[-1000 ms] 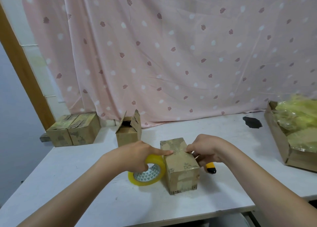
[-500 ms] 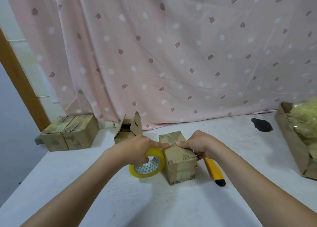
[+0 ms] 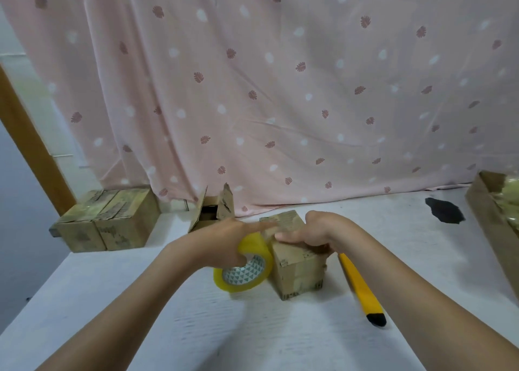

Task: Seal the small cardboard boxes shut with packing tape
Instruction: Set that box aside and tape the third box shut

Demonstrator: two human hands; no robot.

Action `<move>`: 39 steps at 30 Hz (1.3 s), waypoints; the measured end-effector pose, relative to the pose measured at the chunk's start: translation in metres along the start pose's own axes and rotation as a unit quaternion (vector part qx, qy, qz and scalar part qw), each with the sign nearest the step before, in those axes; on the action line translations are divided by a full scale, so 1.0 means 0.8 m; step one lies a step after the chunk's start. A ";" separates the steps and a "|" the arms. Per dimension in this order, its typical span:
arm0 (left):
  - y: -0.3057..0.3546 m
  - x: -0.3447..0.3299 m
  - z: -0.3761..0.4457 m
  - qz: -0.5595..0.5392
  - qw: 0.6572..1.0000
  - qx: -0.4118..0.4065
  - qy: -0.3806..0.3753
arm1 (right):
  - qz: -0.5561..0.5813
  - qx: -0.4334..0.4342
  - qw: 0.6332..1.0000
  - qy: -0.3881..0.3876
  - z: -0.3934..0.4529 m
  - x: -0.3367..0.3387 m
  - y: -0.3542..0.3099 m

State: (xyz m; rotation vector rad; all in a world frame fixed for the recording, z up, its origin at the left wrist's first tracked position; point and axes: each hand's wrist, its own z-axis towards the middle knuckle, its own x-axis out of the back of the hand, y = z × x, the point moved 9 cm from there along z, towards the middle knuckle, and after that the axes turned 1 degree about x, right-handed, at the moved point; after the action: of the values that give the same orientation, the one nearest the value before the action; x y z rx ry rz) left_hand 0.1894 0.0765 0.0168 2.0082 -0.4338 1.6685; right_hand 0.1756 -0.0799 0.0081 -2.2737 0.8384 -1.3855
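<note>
Taping step underway: left hand (image 3: pixel 224 241) grips tape roll (image 3: pixel 244 266) against the small box (image 3: pixel 295 255) mid-surface, forefinger extended along its top, right hand (image 3: pixel 311 231) fingers curled, apparently pressing tape down; next, cut with yellow knife (image 3: pixel 361 286).

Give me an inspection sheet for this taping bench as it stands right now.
Surface: white table, bare in front.
Job's things: small cardboard box at centre, flaps closed; yellow tape roll touching its left side; open-flapped box behind; two closed boxes side by side at far left.
Clutter: yellow utility knife lying right of the centre box; dark patch on the table; large carton of yellowish plastic at right edge.
Hands: left hand grips the tape roll, forefinger stretched onto the box top; right hand presses on the box top.
Cables: nothing seen.
Surroundings: pink patterned curtain behind; wooden post at left.
</note>
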 end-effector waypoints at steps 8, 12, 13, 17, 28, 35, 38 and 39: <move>-0.006 -0.005 -0.016 -0.029 0.999 0.019 -0.006 | 0.099 -0.023 0.995 -0.025 0.002 -0.011 0.014; 0.000 -0.006 -0.028 -0.010 1.000 0.016 -0.022 | 0.090 -0.029 0.995 -0.025 -0.002 -0.016 0.018; 0.001 -0.008 -0.031 0.001 0.999 0.019 -0.026 | 0.090 -0.031 0.995 -0.023 -0.004 -0.017 0.019; 0.003 -0.015 -0.045 0.015 0.999 0.023 -0.023 | 0.085 -0.029 0.996 -0.017 -0.018 -0.021 0.020; 0.022 -0.016 -0.052 0.027 0.999 0.018 -0.014 | -0.126 -0.012 0.991 0.032 -0.038 -0.018 -0.011; 0.025 -0.013 -0.055 0.015 0.999 0.027 -0.003 | -0.135 -0.046 0.989 -0.036 -0.041 -0.041 -0.012; 0.019 -0.007 -0.061 0.015 0.999 0.030 0.005 | -0.100 -0.043 0.993 -0.054 -0.044 -0.043 -0.013; 0.015 -0.004 -0.064 -0.004 0.999 0.031 0.013 | -0.082 -0.041 0.994 -0.054 -0.045 -0.041 -0.012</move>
State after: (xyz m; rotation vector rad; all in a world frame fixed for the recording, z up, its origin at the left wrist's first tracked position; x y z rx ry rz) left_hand 0.1402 0.0946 0.0228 2.0273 -0.3687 1.7218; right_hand 0.1348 -0.0513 0.0077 -2.5037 0.6996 -1.3040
